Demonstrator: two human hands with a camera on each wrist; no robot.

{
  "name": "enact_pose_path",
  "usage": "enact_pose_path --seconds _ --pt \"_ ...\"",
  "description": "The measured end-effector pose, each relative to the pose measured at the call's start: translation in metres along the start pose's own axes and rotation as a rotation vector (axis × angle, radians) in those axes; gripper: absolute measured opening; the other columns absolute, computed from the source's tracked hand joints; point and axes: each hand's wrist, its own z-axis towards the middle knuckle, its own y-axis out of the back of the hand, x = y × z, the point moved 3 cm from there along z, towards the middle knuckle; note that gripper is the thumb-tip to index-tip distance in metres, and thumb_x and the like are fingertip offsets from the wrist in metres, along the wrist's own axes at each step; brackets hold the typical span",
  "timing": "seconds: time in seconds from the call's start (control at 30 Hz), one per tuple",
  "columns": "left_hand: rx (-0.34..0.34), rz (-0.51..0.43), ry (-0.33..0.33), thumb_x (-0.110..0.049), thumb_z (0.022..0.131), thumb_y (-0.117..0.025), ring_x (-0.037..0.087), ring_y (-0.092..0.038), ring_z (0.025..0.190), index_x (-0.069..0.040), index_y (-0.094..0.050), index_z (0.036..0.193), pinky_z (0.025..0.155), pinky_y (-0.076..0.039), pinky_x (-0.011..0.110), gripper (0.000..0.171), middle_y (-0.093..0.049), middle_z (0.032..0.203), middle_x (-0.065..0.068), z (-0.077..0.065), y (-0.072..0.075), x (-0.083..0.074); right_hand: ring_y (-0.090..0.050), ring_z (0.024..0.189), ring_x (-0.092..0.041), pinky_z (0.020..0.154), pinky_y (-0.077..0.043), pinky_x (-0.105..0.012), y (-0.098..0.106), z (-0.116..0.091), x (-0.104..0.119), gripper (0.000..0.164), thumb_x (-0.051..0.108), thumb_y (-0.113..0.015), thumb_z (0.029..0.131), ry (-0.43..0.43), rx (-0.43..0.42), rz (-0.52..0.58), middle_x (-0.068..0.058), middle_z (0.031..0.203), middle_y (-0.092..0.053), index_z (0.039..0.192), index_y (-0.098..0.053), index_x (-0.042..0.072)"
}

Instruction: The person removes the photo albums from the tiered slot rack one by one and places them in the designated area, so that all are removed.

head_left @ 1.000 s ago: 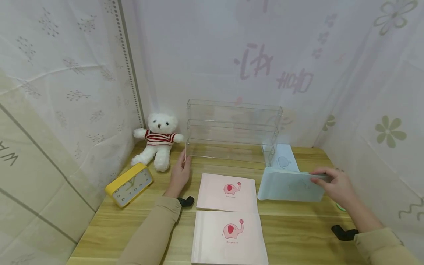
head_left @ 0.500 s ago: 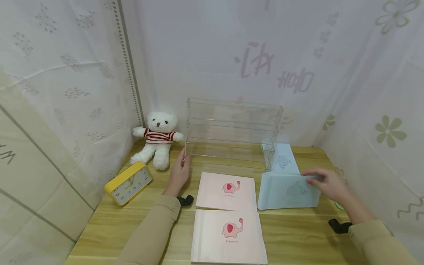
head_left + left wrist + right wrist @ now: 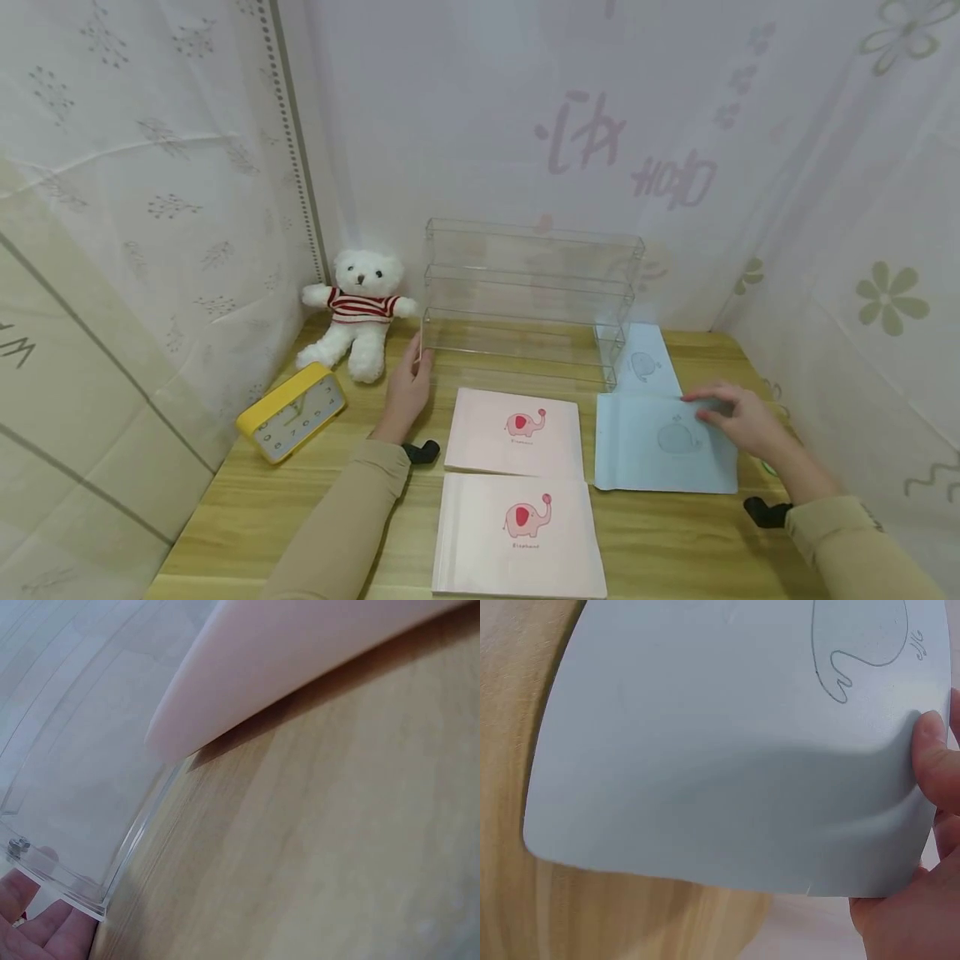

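Observation:
A clear acrylic tiered rack [image 3: 517, 337] stands at the back of the table. My left hand [image 3: 407, 396] holds its lower left end, and in the left wrist view the fingers [image 3: 64, 930] sit against the rack's end panel. My right hand [image 3: 753, 425] pinches the top right corner of a pale blue notebook [image 3: 637, 446] with a whale drawing. Its thumb [image 3: 934, 761] lies on the cover in the right wrist view, and the cover bends near it. A second blue whale notebook [image 3: 643, 354] lies behind, overlapped at its front. Two pink elephant notebooks [image 3: 480, 425] lie in the middle.
A white teddy bear [image 3: 360, 304] in a striped shirt sits left of the rack. In front of it stands a yellow alarm clock [image 3: 296, 400]. Curtains hang behind and at both sides of the wooden table [image 3: 652, 550]. A small green-edged item shows beyond the right wrist.
The blue notebook in my right hand has come down from a tilted, raised position to lie flatter, nearer the front. My left hand has stayed on the rack.

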Motion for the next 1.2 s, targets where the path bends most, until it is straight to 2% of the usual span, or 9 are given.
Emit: enact_pose_path --seconds 0.07,0.1,0.13,0.33,0.47,0.73,1.0,1.2 --pt "-0.010 0.012 -0.004 -0.040 0.119 -0.048 0.045 -0.071 0.131 -0.032 -0.035 0.174 0.108 -0.055 0.065 0.058 -0.055 0.166 0.021 0.000 0.000 0.001 -0.064 0.135 -0.028 0.111 -0.046 -0.068 -0.003 -0.001 -0.004 0.030 0.004 -0.082 0.096 -0.037 0.022 0.010 -0.023 0.137 -0.074 0.124 -0.083 0.013" --pt "-0.016 0.015 -0.010 -0.039 0.118 -0.048 0.045 -0.072 0.130 -0.031 -0.035 0.174 0.108 -0.055 0.065 0.058 -0.056 0.165 0.021 -0.001 0.000 0.001 -0.062 0.137 -0.043 0.110 -0.043 -0.076 -0.005 -0.001 -0.005 0.030 0.003 -0.081 0.096 -0.052 0.030 0.014 -0.026 0.138 -0.072 0.125 -0.082 0.012" --pt "-0.019 0.019 -0.016 -0.039 0.118 -0.048 0.046 -0.072 0.130 -0.030 -0.035 0.174 0.108 -0.055 0.066 0.058 -0.056 0.164 0.022 -0.001 0.000 0.001 -0.056 0.138 -0.057 0.110 -0.041 -0.078 -0.006 -0.002 -0.006 0.030 0.002 -0.080 0.097 -0.067 0.037 0.019 -0.028 0.140 -0.071 0.126 -0.081 0.010" --pt "-0.034 0.030 -0.056 -0.040 0.118 -0.047 0.047 -0.074 0.125 -0.028 -0.037 0.174 0.103 -0.057 0.065 0.058 -0.057 0.162 0.026 0.000 0.000 0.003 -0.056 0.138 -0.058 0.110 -0.041 -0.079 -0.015 -0.002 -0.012 0.031 0.003 -0.080 0.097 -0.100 0.027 0.009 -0.027 0.141 -0.070 0.126 -0.082 0.011" --pt "-0.038 0.031 -0.047 -0.042 0.118 -0.047 0.045 -0.074 0.124 -0.029 -0.037 0.174 0.101 -0.057 0.063 0.058 -0.058 0.162 0.025 0.000 0.000 0.003 -0.058 0.137 -0.057 0.110 -0.043 -0.077 -0.023 -0.001 -0.017 0.031 0.003 -0.080 0.097 -0.116 0.034 0.003 -0.027 0.139 -0.072 0.127 -0.082 0.012" --pt "-0.005 -0.008 0.001 -0.045 0.119 -0.047 0.045 -0.070 0.132 -0.033 -0.036 0.174 0.111 -0.053 0.065 0.058 -0.055 0.166 0.020 -0.002 -0.001 0.001 -0.056 0.139 -0.060 0.111 -0.045 -0.078 -0.035 -0.001 -0.020 0.032 -0.001 -0.076 0.099 -0.148 0.057 0.030 -0.030 0.142 -0.069 0.128 -0.082 0.010" --pt "-0.029 0.011 -0.017 -0.042 0.118 -0.047 0.045 -0.072 0.129 -0.031 -0.037 0.174 0.107 -0.055 0.064 0.058 -0.057 0.164 0.022 0.001 -0.002 0.001 -0.053 0.142 -0.062 0.113 -0.043 -0.079 -0.046 0.001 -0.027 0.032 -0.002 -0.073 0.100 -0.173 0.079 0.021 -0.032 0.147 -0.067 0.128 -0.082 0.011" --pt "-0.010 0.003 -0.003 -0.045 0.118 -0.046 0.045 -0.070 0.133 -0.032 -0.035 0.174 0.111 -0.054 0.065 0.059 -0.054 0.167 0.021 0.000 -0.002 0.000 -0.056 0.140 -0.061 0.111 -0.045 -0.078 -0.054 0.001 -0.031 0.031 -0.001 -0.073 0.100 -0.172 0.081 0.003 -0.031 0.143 -0.069 0.126 -0.083 0.014"
